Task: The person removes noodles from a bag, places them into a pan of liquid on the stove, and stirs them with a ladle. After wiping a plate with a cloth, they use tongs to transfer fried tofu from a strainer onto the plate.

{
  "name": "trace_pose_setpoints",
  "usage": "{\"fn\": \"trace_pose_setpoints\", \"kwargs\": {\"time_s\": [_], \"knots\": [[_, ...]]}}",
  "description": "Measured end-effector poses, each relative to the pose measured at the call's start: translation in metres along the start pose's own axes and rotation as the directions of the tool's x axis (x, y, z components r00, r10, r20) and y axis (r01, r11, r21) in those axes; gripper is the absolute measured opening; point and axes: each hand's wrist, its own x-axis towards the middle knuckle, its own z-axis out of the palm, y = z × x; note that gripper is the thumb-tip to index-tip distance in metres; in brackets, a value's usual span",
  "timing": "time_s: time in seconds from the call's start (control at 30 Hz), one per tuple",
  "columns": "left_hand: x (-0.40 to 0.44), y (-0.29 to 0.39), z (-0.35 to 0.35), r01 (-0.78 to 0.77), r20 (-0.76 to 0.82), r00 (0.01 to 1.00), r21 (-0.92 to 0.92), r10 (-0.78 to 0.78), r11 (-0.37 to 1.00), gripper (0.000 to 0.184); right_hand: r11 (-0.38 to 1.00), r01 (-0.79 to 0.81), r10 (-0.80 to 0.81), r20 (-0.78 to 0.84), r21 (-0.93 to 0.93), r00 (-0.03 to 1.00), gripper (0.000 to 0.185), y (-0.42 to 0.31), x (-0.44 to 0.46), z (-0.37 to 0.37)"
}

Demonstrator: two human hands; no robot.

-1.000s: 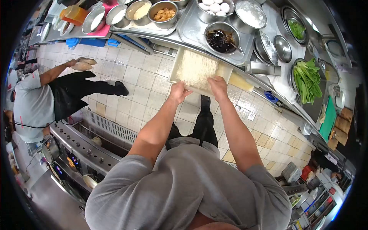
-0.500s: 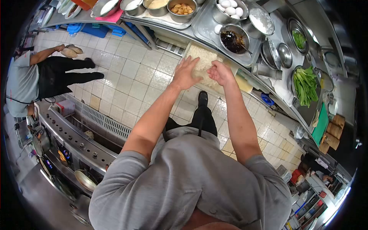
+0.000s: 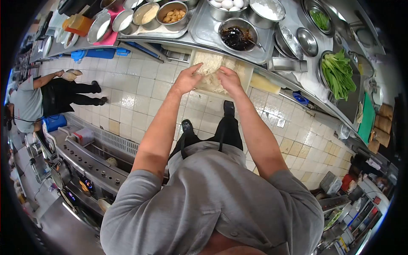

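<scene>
Below the counter edge, a pulled-out drawer-like tray holds pale, thin strands that look like noodles. My left hand is at the left side of the noodles, fingers curled in with the tips at the clump. Facing it from the right, my right hand has its fingers bent around the other side of the clump. The clump bunches up between both hands, over the tray. Exactly how far the fingers close under the strands is hidden.
On the counter above are a bowl of dark sauce with a spoon, a bowl of eggs, a bowl of white powder and leafy greens. Behind at left are a stove and another person.
My hands have come to face each other around the noodles, the left turning from flat and spread to curled. The view has shifted, and my other foot now shows.
</scene>
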Motion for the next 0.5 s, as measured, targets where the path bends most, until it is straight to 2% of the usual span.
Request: {"fn": "trace_pose_setpoints", "kwargs": {"time_s": [0.03, 0.07, 0.1, 0.13, 0.2, 0.23, 0.3, 0.33, 0.37, 0.4, 0.43, 0.5], "knots": [[0.002, -0.006, 0.002, 0.001, 0.006, 1.0, 0.009, -0.001, 1.0, 0.061, 1.0, 0.0, 0.0, -0.003, 0.01, 1.0, 0.037, 0.0, 0.002, 0.004], [0.004, -0.013, 0.006, -0.172, -0.073, 0.979, 0.184, 0.188, 0.968, 0.065, 0.994, 0.064, -0.064, 0.005, -0.083, 0.998, 0.033, -0.001, 0.006, 0.007], [0.007, -0.021, 0.007, -0.317, -0.116, 0.918, 0.362, 0.38, 0.876, 0.07, 0.976, 0.128, -0.126, 0.019, -0.176, 0.992, 0.029, -0.003, 0.01, 0.009], [0.004, -0.009, 0.008, -0.318, -0.109, 0.918, 0.368, 0.38, 0.874, 0.07, 0.978, 0.128, -0.127, 0.016, -0.168, 0.992, 0.029, 0.001, 0.014, 0.011], [-0.005, 0.027, 0.012, -0.325, -0.153, 0.872, 0.529, 0.464, 0.784, 0.076, 0.819, 0.404, -0.439, 0.009, -0.408, 0.898, 0.025, 0.018, 0.023, 0.012], [-0.003, 0.03, 0.012, -0.33, -0.145, 0.872, 0.53, 0.467, 0.781, 0.076, 0.821, 0.403, -0.44, 0.001, -0.406, 0.898, 0.025, 0.027, 0.024, 0.012], [0.001, 0.033, 0.012, -0.248, -0.112, 0.939, 0.43, 0.324, 0.868, 0.07, 0.788, 0.405, -0.478, -0.048, -0.463, 0.877, 0.025, 0.045, 0.021, 0.013], [0.0, 0.034, 0.014, -0.255, -0.102, 0.939, 0.433, 0.328, 0.865, 0.07, 0.791, 0.402, -0.479, -0.058, -0.462, 0.876, 0.025, 0.052, 0.019, 0.015], [-0.001, 0.034, 0.016, -0.255, -0.141, 0.93, 0.422, 0.341, 0.87, 0.067, 0.919, 0.244, -0.303, -0.16, -0.31, 0.939, 0.029, 0.055, 0.018, 0.019], [-0.004, 0.035, 0.019, -0.255, -0.177, 0.919, 0.412, 0.352, 0.874, 0.064, 0.989, 0.075, -0.103, -0.228, -0.131, 0.968, 0.034, 0.058, 0.016, 0.022], [-0.006, 0.037, 0.022, -0.263, -0.165, 0.919, 0.418, 0.358, 0.869, 0.064, 0.99, 0.077, -0.104, -0.238, -0.121, 0.966, 0.034, 0.048, 0.008, 0.024], [-0.014, 0.04, 0.027, -0.188, -0.217, 0.933, 0.38, 0.285, 0.906, 0.06, 0.989, -0.141, 0.123, -0.271, -0.048, 0.955, 0.051, 0.013, -0.01, 0.023]]}}
